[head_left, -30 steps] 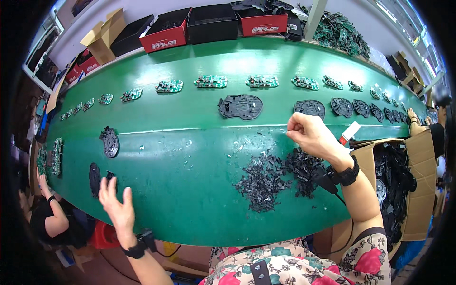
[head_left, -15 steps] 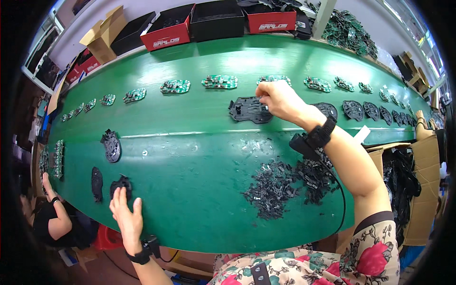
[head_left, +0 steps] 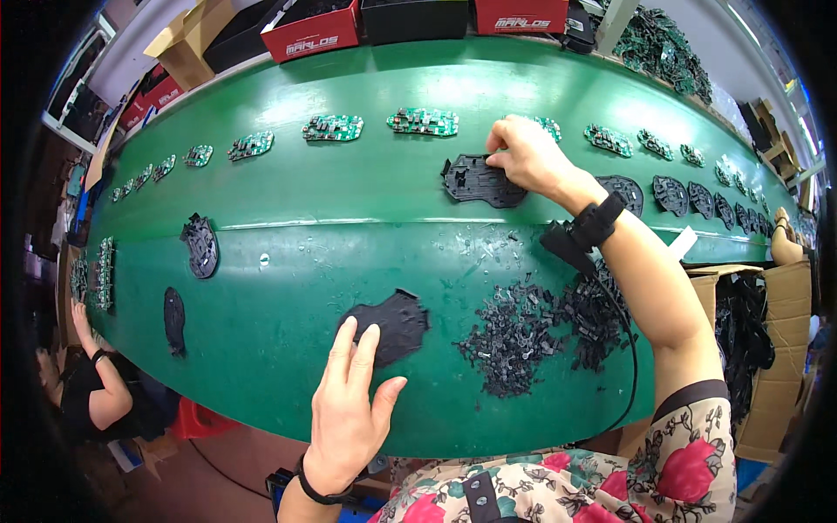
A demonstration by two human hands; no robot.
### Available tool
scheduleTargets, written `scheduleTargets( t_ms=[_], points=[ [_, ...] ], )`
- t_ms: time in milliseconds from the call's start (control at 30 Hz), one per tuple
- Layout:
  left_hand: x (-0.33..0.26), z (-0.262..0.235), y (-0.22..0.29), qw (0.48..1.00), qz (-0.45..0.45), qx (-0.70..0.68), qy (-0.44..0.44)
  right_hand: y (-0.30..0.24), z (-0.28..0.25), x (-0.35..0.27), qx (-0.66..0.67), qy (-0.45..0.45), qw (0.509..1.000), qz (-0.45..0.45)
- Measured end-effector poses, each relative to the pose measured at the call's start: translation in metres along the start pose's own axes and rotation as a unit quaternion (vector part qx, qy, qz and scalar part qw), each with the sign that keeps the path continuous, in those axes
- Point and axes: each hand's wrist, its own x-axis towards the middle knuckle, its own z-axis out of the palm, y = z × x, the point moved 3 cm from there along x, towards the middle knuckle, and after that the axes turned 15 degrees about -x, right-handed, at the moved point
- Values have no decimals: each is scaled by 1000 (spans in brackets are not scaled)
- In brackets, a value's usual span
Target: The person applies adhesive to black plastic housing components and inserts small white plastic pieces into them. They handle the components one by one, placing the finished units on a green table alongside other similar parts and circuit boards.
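Note:
My left hand [head_left: 353, 405] reaches over the near part of the green table, fingers stretched out. Its fingertips rest on a smooth black plastic shell [head_left: 397, 324], slightly blurred. Farther away, my right hand [head_left: 534, 159] has thumb and index finger curled together at the far edge of another black shell [head_left: 475, 181], whose ribbed inside faces up. Whatever the right fingers pinch is hidden. Partly behind that hand is a green circuit board [head_left: 547, 127]. Heaped small black plastic parts [head_left: 510, 340] lie between my two arms.
Green circuit boards [head_left: 423, 122] line the far strip, with black shells [head_left: 670, 194] in a row at right. Two more black pieces [head_left: 201, 247] [head_left: 174, 321] lie at left. Red and black boxes [head_left: 312, 33] stand behind. Other people's arms [head_left: 109, 383] [head_left: 785, 240] show at both sides.
My left hand has moved right along the near side, and the black shell under its fingers has come along. My right hand stays by the same far shell. The whole view has shifted slightly.

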Motion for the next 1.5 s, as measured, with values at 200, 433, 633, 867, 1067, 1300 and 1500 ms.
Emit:
scheduleTargets(
  t_ms=[200, 433, 633, 867, 1067, 1300, 1500],
  points=[
    [29, -7, 12, 982, 181, 51, -19, 11, -11, 16, 4, -98, 993, 71],
    [60, 22, 4, 939, 261, 132, -181, -8, -9, 15, -77, -53, 994, 62],
    [66, 1, -14, 974, 165, 139, -61, 0, -3, 1, -36, -15, 999, 23],
    [41, -35, -39, 985, 2, 148, 94, -49, -38, -54, 75, -29, 996, -33],
    [18, -38, -47, 963, -74, 224, 127, -86, -28, -108, 134, -108, 985, -30],
    [15, -24, -35, 968, -139, 194, 81, -92, -14, -112, 101, -80, 990, -61],
    [33, -15, -35, 974, -127, 170, 76, -103, -29, -114, 98, -45, 994, -31]
  ],
)
